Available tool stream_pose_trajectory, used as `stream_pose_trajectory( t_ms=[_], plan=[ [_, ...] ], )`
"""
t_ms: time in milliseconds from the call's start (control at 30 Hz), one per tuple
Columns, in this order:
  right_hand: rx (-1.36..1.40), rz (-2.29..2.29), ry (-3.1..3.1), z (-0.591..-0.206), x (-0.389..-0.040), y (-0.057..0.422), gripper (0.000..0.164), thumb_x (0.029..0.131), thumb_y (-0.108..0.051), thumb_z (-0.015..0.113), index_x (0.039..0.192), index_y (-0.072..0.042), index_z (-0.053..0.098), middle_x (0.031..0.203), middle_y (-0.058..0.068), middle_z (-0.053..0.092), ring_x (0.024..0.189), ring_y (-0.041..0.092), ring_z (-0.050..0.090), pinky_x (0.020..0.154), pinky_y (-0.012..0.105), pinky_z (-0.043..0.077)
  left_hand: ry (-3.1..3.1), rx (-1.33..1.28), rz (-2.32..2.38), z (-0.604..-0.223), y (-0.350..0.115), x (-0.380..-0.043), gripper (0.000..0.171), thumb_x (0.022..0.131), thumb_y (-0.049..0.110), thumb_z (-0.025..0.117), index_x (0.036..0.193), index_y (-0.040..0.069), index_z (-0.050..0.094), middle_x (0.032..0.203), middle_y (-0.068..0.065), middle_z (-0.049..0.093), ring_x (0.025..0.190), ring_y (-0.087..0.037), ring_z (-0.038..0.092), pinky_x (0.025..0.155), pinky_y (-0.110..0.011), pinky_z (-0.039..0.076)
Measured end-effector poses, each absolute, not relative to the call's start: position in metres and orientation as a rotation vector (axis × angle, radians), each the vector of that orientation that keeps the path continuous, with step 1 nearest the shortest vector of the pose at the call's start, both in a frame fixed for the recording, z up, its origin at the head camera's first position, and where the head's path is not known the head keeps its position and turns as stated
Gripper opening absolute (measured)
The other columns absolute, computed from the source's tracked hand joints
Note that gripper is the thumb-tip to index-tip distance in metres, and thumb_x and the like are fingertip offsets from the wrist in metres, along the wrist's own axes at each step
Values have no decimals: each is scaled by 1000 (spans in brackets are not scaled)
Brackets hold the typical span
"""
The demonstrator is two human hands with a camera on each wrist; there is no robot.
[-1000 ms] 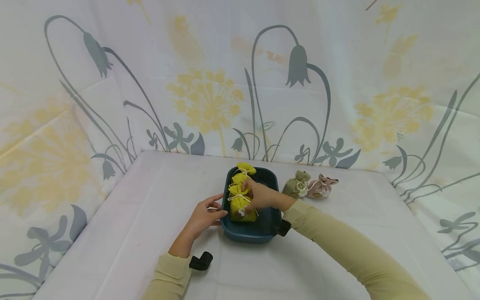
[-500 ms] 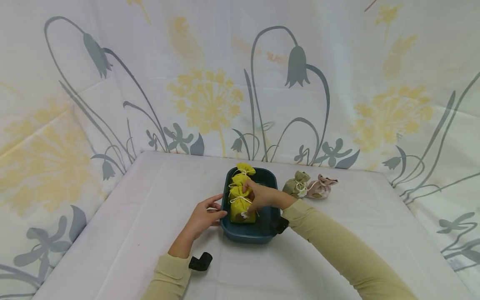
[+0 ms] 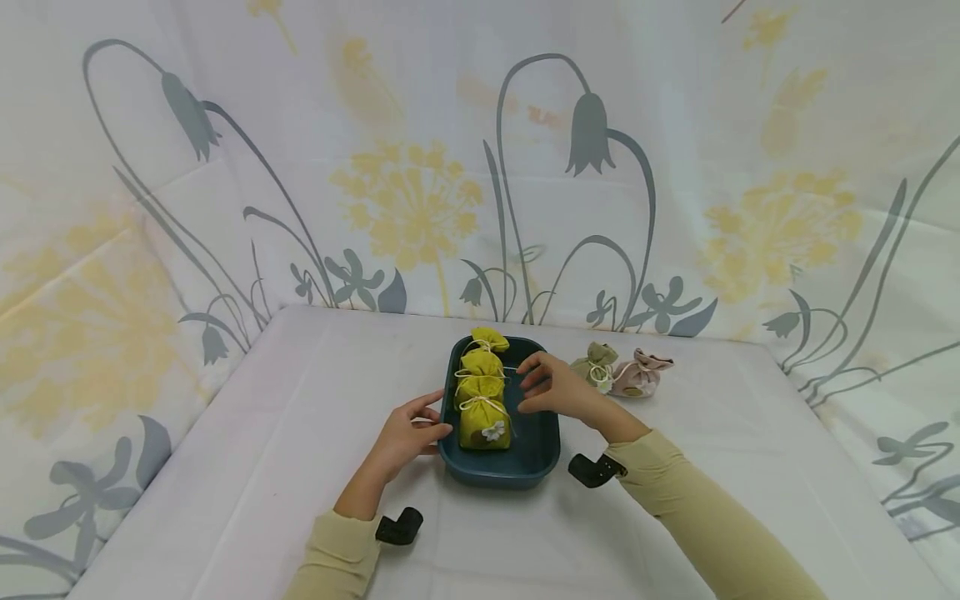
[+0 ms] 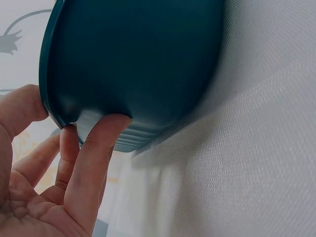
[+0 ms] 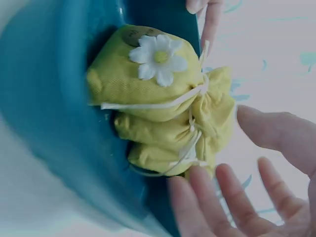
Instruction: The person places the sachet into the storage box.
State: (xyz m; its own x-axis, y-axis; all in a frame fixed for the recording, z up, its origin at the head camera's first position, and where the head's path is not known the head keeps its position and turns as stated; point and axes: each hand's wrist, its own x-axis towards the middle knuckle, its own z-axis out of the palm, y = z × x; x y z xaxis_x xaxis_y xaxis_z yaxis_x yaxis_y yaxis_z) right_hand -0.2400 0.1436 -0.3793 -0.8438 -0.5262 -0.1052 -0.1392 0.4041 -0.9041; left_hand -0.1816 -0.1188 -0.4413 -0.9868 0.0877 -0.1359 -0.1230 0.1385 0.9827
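In the head view, several yellow-green drawstring pouches [image 3: 480, 418] stand in a row along the left half of a dark teal plastic tub [image 3: 498, 481]. The front pouch carries a white fabric flower [image 5: 159, 58] and a brown round tag, with a white cord round its neck. My left hand [image 3: 401, 433] is at the tub's left side, its extended fingers touching the rim and outer wall [image 4: 138, 54] in the left wrist view. Over the tub's right half hovers my right hand [image 3: 562, 392], fingers apart and holding nothing, just right of the pouches.
Outside the tub, at its right, an olive-green pouch [image 3: 596, 367] and a pink pouch [image 3: 641, 375] sit side by side, the green one partly behind my right hand. White cloth [image 3: 337, 367] covers the table, and a flower-printed curtain [image 3: 420, 183] rises behind it.
My right hand has let go of the front yellow-green pouch and moved right, away from the row. That pouch now stands in the tub by itself. The left hand stays at the tub's side.
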Motion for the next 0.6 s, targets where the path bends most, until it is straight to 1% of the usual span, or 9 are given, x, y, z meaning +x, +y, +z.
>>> stream_pose_trajectory(
  t_ms=[100, 267, 333, 467, 600],
  plan=[
    [-568, -1494, 2362, -383, -234, 153, 44, 79, -4, 73, 115, -1, 48, 107, 21, 52, 93, 28, 60, 77, 38, 53, 2243, -31, 1963, -442, -119, -182, 56, 84, 2, 67, 136, 8, 48, 101, -14, 51, 81, -17, 60, 67, -37, 57],
    [-551, -1575, 2473, -389, -225, 167, 39, 79, -3, 73, 111, 0, 51, 105, 22, 55, 95, 32, 59, 78, 39, 53, 2241, -44, 1964, -442, -120, -183, 56, 84, 3, 67, 137, 9, 47, 102, -15, 51, 81, -17, 60, 67, -37, 57],
    [-534, -1601, 2527, -393, -221, 172, 37, 79, -4, 73, 109, 1, 53, 104, 21, 57, 96, 32, 59, 77, 38, 53, 2240, -53, 1963, -441, -120, -183, 57, 85, 3, 67, 137, 9, 47, 102, -15, 51, 82, -17, 60, 68, -37, 57],
    [-503, -1671, 2594, -401, -214, 185, 33, 78, -4, 74, 105, 2, 55, 102, 20, 58, 96, 33, 59, 77, 32, 53, 2241, -56, 1959, -441, -119, -182, 57, 84, 3, 67, 138, 9, 47, 101, -14, 51, 82, -17, 60, 67, -37, 57],
    [-449, -1734, 2636, -409, -208, 198, 33, 79, -1, 72, 106, 4, 53, 102, 19, 57, 96, 34, 59, 76, 24, 52, 2239, -49, 1960, -441, -119, -183, 56, 84, 2, 67, 137, 9, 48, 100, -13, 51, 82, -17, 60, 67, -37, 57]
  ],
)
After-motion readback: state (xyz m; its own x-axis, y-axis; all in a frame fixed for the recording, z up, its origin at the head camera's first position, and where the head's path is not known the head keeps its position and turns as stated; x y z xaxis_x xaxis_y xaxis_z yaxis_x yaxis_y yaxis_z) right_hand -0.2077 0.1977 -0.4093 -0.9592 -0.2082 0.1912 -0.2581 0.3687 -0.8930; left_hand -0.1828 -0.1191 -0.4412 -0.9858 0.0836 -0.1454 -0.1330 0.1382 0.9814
